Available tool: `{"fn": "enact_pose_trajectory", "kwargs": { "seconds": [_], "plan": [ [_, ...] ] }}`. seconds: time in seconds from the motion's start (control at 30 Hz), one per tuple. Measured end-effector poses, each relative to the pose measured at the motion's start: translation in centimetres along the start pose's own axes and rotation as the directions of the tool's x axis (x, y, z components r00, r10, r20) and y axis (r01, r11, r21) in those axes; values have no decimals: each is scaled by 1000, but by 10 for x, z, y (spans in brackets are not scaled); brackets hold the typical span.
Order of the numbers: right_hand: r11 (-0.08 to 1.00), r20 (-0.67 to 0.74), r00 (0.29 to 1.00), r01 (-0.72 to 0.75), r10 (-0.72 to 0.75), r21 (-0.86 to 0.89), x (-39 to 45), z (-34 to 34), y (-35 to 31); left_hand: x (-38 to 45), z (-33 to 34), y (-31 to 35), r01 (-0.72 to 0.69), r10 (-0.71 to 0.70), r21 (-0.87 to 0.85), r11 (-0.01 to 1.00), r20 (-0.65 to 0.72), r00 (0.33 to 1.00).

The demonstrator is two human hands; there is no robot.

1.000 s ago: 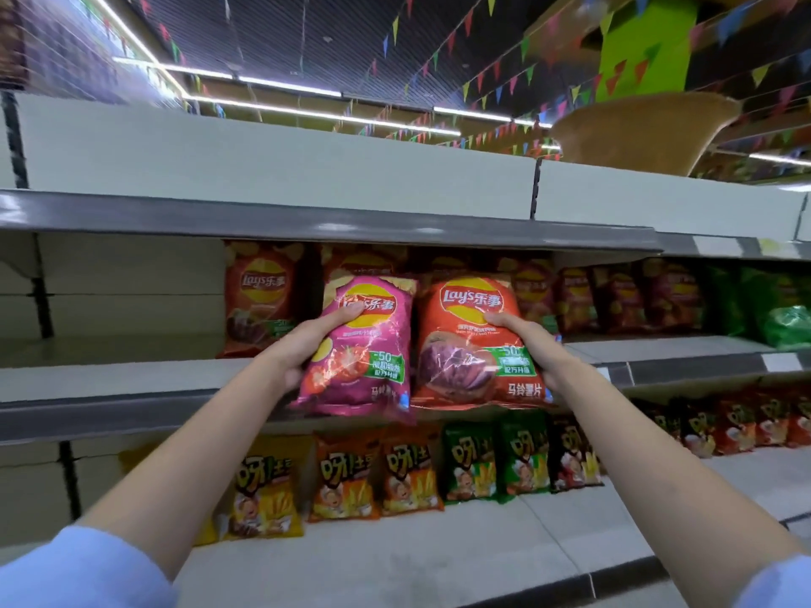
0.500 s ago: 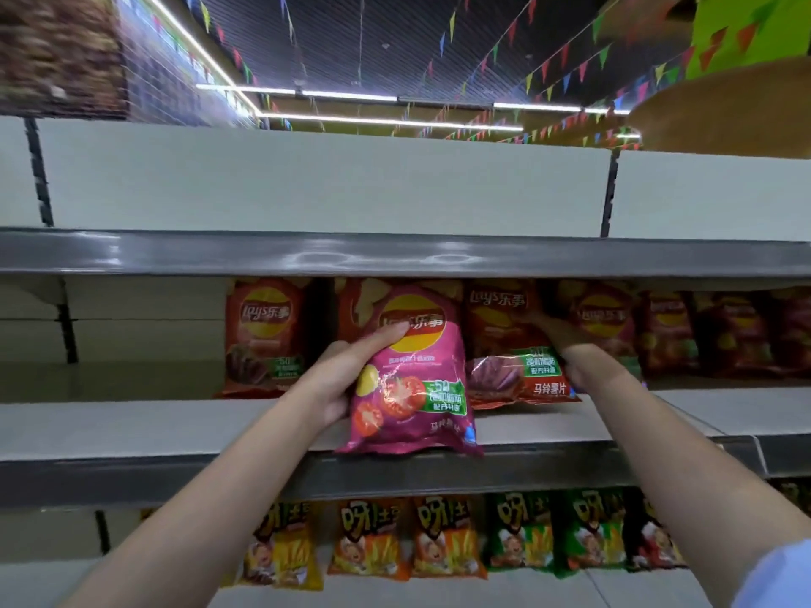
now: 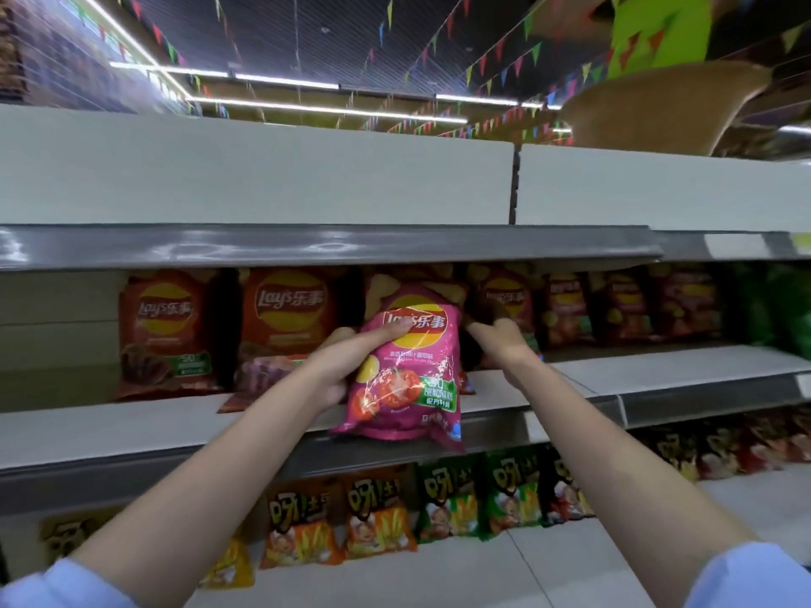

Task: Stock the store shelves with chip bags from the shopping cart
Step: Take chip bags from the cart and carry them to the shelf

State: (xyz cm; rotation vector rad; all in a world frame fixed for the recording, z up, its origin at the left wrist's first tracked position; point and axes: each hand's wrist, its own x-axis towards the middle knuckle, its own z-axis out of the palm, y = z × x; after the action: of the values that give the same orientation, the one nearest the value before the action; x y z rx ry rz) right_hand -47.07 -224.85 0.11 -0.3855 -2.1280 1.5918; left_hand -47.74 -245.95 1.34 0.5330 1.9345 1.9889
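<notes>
Over the middle shelf (image 3: 131, 425) lip, the left hand (image 3: 338, 366) pinches the pink bag (image 3: 406, 370) by its side, a light, puffy, crushable, slick pack best held at its edges, while the right hand (image 3: 500, 340) reaches behind, grip unclear.

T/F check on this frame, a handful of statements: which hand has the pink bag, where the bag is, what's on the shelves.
1. The left hand grips the pink chip bag. True.
2. The pink chip bag lies flat at the back of the middle shelf. False: it is held upright at the shelf's front edge.
3. The right hand holds an orange bag clear of the shelf. False: it reaches in among the shelved bags; what it touches is hidden.
4. The lower shelf holds green snack bags. True.
5. The orange Lay's bag stands left of the pink one. True.
</notes>
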Motion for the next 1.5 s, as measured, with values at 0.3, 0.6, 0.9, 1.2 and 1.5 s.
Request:
{"fn": "enact_pose_trajectory", "kwargs": {
  "seconds": [0.3,0.6,0.9,1.2,1.5],
  "plan": [
    [981,223,970,56,-98,186,-1,-77,18,39,90,-11,-10,7,-59,998,-57,998],
    [995,530,843,68,-96,72,35,-165,34,74,184,-10,1,-5,-35,999,-104,995],
    [1000,528,849,-29,20,9,98,-244,62,126,263,-17,89,-93,-45,995,-72,993],
    [982,410,908,12,-90,190,165,-258,75,173,296,-19,2,17,98,995,-193,981],
    [989,385,923,-50,-6,136,188,-256,78,203,306,-12,72,-22,171,983,-277,961]
  ]
}}
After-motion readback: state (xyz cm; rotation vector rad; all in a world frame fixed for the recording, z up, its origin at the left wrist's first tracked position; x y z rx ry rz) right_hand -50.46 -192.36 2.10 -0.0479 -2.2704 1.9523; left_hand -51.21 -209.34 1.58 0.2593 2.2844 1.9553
